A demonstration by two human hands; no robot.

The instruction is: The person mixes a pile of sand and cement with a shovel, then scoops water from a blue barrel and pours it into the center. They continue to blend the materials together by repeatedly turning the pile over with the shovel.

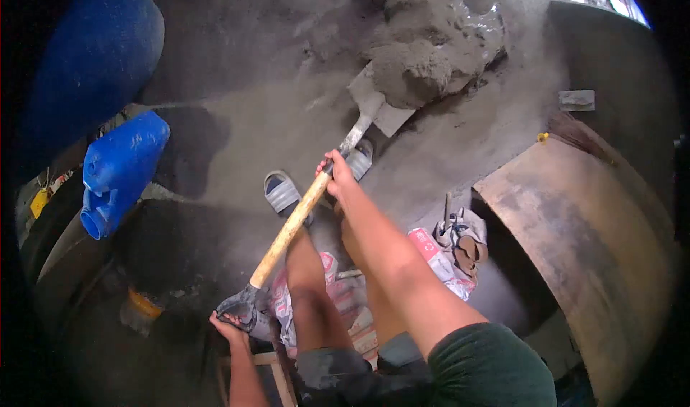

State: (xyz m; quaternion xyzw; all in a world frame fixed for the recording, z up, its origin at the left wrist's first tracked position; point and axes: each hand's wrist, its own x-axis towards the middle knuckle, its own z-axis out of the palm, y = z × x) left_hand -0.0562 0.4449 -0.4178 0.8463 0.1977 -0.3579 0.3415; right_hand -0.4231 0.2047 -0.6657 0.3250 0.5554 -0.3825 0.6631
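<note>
A shovel [291, 227] with a pale wooden shaft runs diagonally across the view. My left hand [231, 328] is closed on its dark D-shaped grip at the lower left. Farther up, my right hand [338, 171] wraps around the shaft near the metal socket. The shovel's grey blade [392, 118] is pushed against a heap of wet grey mortar [438, 55], and a lump of it lies over the blade's front. Part of the blade is hidden under that lump.
A blue jerrycan [129, 166] lies left, below a large blue drum [100, 48]. My sandalled feet [282, 191] stand near the shaft. Printed sacks [438, 260] lie around my legs. At the right are a curved brown board [582, 220] and a broom [582, 135].
</note>
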